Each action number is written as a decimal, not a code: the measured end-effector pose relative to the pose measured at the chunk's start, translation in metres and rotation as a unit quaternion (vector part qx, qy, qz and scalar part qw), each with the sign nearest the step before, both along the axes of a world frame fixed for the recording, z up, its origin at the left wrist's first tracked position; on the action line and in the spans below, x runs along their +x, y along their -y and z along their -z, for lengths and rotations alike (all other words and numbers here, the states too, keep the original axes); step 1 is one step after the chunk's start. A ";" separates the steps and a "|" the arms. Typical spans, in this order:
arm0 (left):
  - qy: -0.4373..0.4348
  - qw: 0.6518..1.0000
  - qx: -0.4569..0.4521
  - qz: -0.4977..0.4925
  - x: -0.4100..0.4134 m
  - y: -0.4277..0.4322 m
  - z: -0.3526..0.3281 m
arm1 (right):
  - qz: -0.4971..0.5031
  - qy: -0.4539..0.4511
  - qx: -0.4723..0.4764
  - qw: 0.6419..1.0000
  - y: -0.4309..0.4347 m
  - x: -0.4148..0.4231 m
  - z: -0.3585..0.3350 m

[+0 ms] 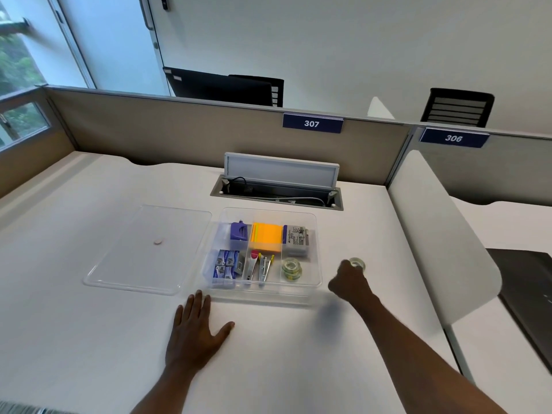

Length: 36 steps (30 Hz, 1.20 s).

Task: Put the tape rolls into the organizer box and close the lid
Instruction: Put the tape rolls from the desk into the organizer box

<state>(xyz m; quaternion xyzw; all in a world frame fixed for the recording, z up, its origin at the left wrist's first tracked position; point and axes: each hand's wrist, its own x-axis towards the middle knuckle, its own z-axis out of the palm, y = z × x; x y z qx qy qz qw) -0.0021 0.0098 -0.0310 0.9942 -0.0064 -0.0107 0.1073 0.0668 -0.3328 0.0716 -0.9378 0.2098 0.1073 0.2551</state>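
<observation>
A clear organizer box (317, 234) stands open in the middle of the white desk. Its front right compartment holds stacked clear tape rolls (291, 268). My right hand (351, 283) is just right of the box, fingers closed on another clear tape roll (357, 263), which looks slightly raised above the desk. The clear lid (149, 249) lies flat on the desk to the left of the box. My left hand (195, 330) rests flat on the desk in front of the box's front left corner, fingers spread, holding nothing.
The other compartments hold staple boxes (224, 265), staplers (257, 265), orange sticky notes (266, 237), a purple item (239, 231) and a white packet (295, 239). An open cable tray (277, 192) sits behind the box. A white divider (433, 234) borders the desk on the right.
</observation>
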 end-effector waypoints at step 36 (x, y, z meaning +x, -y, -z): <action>0.006 1.000 -0.019 -0.001 0.000 0.000 0.001 | -0.030 0.014 -0.132 0.991 0.045 0.027 0.048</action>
